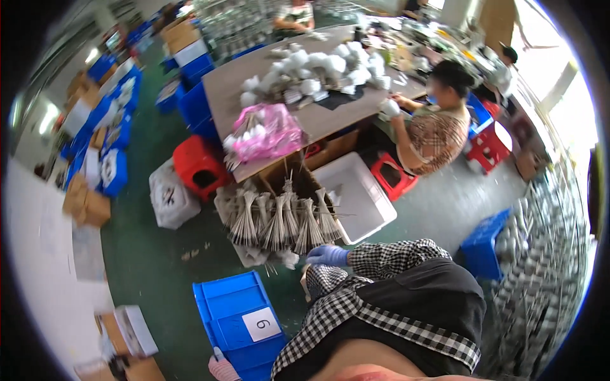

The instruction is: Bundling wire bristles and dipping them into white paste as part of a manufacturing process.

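My right hand point(327, 255), in a pale purple glove, reaches out just below the lower ends of bundled thin grey rods point(277, 222). Its fingers look loosely stretched to the left, with nothing visible in them. The bundles stand side by side, splayed at the bottom, across the top of a cardboard box point(279, 176). At the lower edge my left hand point(222, 368), in a pinkish striped glove, grips the near left edge of a blue plastic crate point(219, 305). A white paper label point(261, 324) is stuck on the crate. Part of the left hand lies outside the picture.
Ahead stands a worktable point(229, 79) with white bagged pieces and a pink plastic bag point(273, 130). A person point(438, 127) works at its right side. Near it are a white tub point(356, 197), a red stool point(198, 166) and a white sack point(173, 193). Wire racks point(540, 273) line the right.
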Demonstrator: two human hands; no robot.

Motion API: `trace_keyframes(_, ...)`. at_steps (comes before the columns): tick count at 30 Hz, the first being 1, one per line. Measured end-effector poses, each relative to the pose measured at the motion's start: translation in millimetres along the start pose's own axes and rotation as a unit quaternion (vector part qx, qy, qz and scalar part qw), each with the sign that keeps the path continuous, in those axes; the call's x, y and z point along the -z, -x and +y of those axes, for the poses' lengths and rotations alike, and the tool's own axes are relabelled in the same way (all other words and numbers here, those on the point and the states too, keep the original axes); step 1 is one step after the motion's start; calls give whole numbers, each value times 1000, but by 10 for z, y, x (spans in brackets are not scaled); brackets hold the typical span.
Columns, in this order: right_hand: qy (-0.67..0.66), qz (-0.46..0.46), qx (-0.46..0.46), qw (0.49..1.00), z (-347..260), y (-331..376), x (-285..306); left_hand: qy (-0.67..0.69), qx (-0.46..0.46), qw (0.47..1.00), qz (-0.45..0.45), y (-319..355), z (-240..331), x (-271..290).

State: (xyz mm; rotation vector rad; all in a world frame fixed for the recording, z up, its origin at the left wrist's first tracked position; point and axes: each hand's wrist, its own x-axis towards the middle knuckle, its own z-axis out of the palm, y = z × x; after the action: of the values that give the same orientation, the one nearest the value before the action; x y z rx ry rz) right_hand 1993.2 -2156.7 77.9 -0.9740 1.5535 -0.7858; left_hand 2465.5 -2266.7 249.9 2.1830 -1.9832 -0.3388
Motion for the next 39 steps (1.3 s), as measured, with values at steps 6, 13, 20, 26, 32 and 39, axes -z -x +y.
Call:
trace_keyframes(6,-91,168,-132,973,992,-271,-77,117,-6,993,-13,-1620,-52,-630)
trace_keyframes(13,44,127,-206,969,849,-613,-622,279,106,954,-33,-3227,-233,-1458)
trace_keyframes(20,11,307,-360,881,613,34,-1221,329,128,932,-82,-4782,88,-2440)
trace_keyframes(26,-209,334,-414,821,1214,1076,-2996,370,121,906,-163,-5892,123,-3824)
trace_keyframes(32,84,171,-484,854,-122,635,-3488,289,125,933,-176,-6435,-315,-4460)
trace_keyframes(39,-56,290,-541,788,-429,524,-3780,149,-11,973,-173,-6647,-554,-4581)
